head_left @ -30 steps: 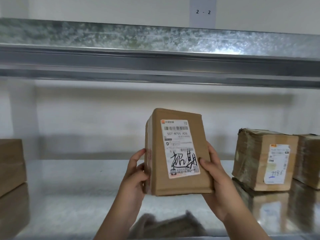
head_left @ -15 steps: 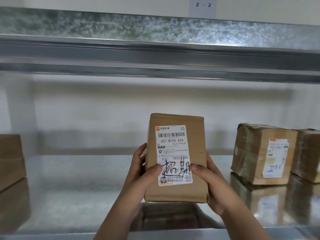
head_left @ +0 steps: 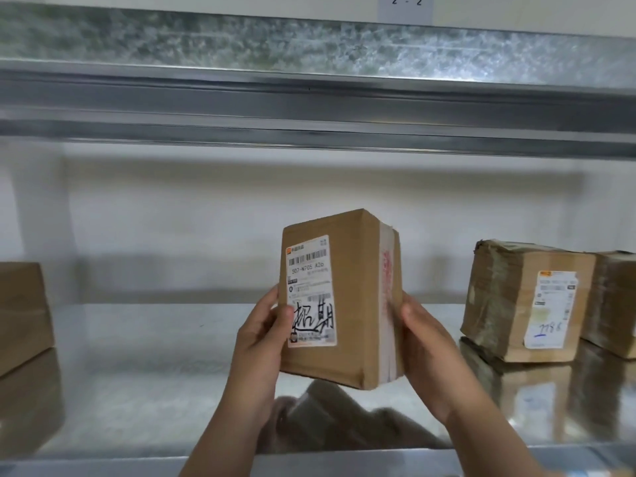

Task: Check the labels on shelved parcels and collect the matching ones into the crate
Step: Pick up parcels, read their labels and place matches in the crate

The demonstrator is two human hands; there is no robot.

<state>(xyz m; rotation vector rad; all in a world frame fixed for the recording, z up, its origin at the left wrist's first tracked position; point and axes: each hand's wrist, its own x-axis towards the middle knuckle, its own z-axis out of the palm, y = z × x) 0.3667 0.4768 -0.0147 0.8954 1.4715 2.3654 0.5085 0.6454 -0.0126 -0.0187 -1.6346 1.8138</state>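
Holding the parcel (head_left: 340,297) up at chest height, and it's label-reading time; the brown box stands upright in the air in front of the metal shelf (head_left: 155,366), clear of the surface, its reflection showing underneath. Left hand (head_left: 261,342) grips the left edge, thumb curled onto the lower corner of the label (head_left: 309,290), the other fingers out of sight behind the box; right hand (head_left: 426,346) clamps the taped side, thumb pressed on the tape, fingers wrapped round the back. The box is turned a little, so the printed face and the taped side both show; barcode, a code line and heavy black handwriting are readable enough from here.

So the step in hand looks like the check itself, not the collecting; the crate is nowhere in view. If the label matches, I'd say the next move means carrying the box down and away to wherever that crate sits, both hands kept firm since the grip is only on the edges; if it doesn't match, it goes back onto the bare stretch of shelf just below.

Waiting to the right, a second parcel (head_left: 526,301) sits on the shelf with its own label facing out, a third parcel (head_left: 616,297) touching it at the frame edge; stacked boxes (head_left: 20,311) at far left; a "2 - 2" tag (head_left: 406,1) above the upper shelf (head_left: 309,46).
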